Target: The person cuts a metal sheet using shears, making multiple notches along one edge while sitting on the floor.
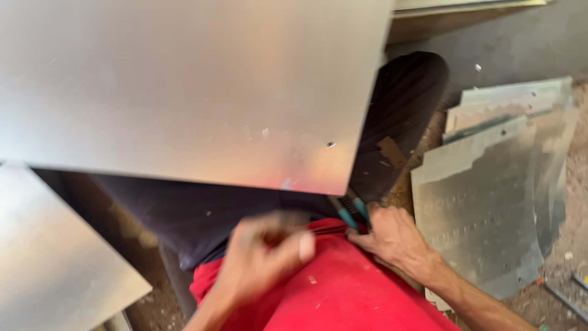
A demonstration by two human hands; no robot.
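The left hand (263, 260) is smeared by motion blur, so whether it holds anything cannot be told. The right hand (392, 236) grips teal handles (354, 211) whose working end is hidden under the metal sheet (184, 86), itself cut off by the top and left edges. The scrap pile (490, 184) is soft, its perforations unclear.

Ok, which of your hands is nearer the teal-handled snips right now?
Right. The right hand grips the teal-handled snips at the near corner of the big metal sheet. The left hand, blurred, is off to the left over the red shirt, not touching them.
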